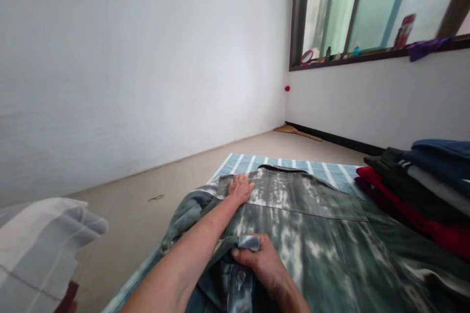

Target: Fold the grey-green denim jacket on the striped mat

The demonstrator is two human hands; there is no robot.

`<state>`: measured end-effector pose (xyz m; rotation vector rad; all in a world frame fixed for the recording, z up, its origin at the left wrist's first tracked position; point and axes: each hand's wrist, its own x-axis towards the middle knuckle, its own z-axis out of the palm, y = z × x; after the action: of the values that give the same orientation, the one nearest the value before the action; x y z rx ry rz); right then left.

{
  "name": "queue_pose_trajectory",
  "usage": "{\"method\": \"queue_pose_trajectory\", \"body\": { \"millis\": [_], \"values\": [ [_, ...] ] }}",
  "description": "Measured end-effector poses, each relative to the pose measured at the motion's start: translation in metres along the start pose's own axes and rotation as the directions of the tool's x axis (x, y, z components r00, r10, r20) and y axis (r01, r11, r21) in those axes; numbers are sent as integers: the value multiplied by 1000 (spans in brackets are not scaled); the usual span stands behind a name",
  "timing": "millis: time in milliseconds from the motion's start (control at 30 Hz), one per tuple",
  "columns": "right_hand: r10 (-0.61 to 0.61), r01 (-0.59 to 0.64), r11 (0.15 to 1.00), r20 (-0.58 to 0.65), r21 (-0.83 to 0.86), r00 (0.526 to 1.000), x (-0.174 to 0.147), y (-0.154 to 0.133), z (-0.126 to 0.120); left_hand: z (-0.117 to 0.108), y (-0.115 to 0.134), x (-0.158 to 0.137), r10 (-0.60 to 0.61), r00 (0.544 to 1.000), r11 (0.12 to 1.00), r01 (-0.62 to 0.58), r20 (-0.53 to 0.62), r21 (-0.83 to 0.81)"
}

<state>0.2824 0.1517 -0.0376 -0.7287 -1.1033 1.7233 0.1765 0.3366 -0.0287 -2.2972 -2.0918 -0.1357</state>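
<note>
A dark green and whitish mottled denim jacket (312, 225) lies spread with its back facing up and its collar at the far end. My left hand (240, 188) rests on the jacket near the shoulder, palm down with fingers stretched out. Closer to me, my right hand (268, 264) pinches a folded edge of the jacket between thumb and fingers, lifting it a little. Below that edge a metal button on the jacket's front shows. A blue-green mat with white stripes (319, 168) lies under the jacket.
Folded clothes (433, 186) are stacked at the right, beside the jacket. Sheer white fabric (44, 239) hangs at the left. A straw broom (293, 130) lies on the floor by the corner; small items and a red flask (405, 32) stand on the window sill.
</note>
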Motion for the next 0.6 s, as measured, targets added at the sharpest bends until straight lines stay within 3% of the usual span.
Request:
{"method": "queue_pose_trajectory", "body": {
  "millis": [200, 400, 600],
  "values": [
    [0, 0, 1000, 3, -12, 1000, -1, -5, 1, 2, -3, 9, 15, 991, 998, -7, 134, -58],
    [19, -19, 1000, 12, -10, 1000, 0, -5, 0, -4, 9, 0, 32, 994, 997, -24, 109, -69],
    [31, -31, 999, 4, -25, 1000, 0, -9, 0, -3, 16, -9, 72, 982, 993, -55, 174, -103]
  ]
}}
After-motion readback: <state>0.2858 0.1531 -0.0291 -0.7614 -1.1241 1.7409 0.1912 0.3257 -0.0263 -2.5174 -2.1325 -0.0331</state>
